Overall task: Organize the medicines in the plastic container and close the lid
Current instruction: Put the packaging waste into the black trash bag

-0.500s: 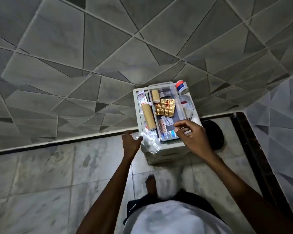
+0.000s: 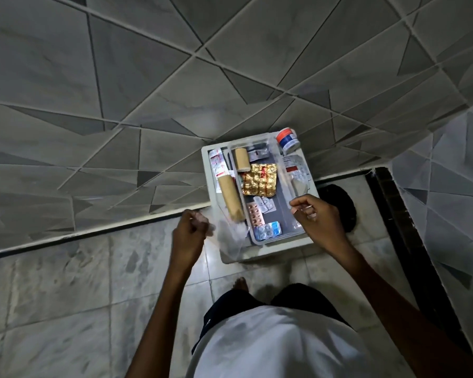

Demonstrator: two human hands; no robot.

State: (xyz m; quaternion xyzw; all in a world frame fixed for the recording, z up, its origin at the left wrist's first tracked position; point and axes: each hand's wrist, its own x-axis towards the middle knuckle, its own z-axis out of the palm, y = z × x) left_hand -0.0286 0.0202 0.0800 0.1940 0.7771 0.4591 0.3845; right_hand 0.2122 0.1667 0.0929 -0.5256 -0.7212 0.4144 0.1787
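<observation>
A clear plastic container [image 2: 291,237] stands on a white box [image 2: 260,255] against the wall. Inside lie a gold blister pack [image 2: 260,180], a short tan bandage roll [image 2: 242,159], a pink blister strip [image 2: 256,216] and a blue-silver strip [image 2: 268,230]. A long tan roll [image 2: 230,199] and a red-printed packet [image 2: 216,162] lie left of the container. My left hand [image 2: 189,236] is closed at the edge of a blurred clear plastic piece [image 2: 230,238] by the container's near left corner. My right hand [image 2: 317,222] pinches something small and pale over the near right corner.
A red-capped white jar [image 2: 287,140] stands at the box's far right corner, with silver sachets [image 2: 295,170] along the right side. A dark round object [image 2: 339,208] lies on the floor behind my right hand. Tiled walls close in ahead and on the right. My foot [image 2: 239,283] is just before the box.
My left hand has drawn a little to the left with the clear plastic. My right hand has shifted slightly toward the container's near right corner, still pinched.
</observation>
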